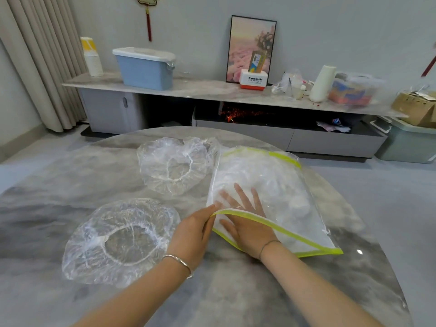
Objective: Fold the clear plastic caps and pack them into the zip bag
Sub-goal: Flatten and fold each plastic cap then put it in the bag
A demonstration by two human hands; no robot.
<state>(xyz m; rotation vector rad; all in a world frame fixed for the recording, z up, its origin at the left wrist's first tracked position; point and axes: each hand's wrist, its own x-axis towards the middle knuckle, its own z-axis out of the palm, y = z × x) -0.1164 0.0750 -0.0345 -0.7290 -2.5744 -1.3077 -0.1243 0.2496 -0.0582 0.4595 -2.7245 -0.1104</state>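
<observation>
Nearest the camera, the left hand (193, 232) pinches the upper lip of the bag (283, 185) at its green-edged mouth and lifts it clear of the lower lip. The right hand (250, 225) is inside the mouth, palm down. Its fingers (240, 197) are straight and spread, gripping nothing, and they press flat beneath the upper film. The bag lies on the worktop (224, 291), running from the hands toward 1 o'clock. Its interior looks cloudy white, which suggests folded material already packed, though how many pieces cannot be told. The near cap (82, 251) lies at 9 o'clock from the left hand, spread out and unfolded, elastic opening upward. The far cap (160, 156) lies at 11 o'clock, also unfolded, with its right edge just beside the bag's far corner. Assessment: the step in hand is packing, either seating contents or opening the mouth for more. With two caps loose, the task is judged part done. The next move calls for drawing the right hand out, taking the near cap, flattening and folding it small, then sliding it in while the left hand holds the mouth open.
</observation>
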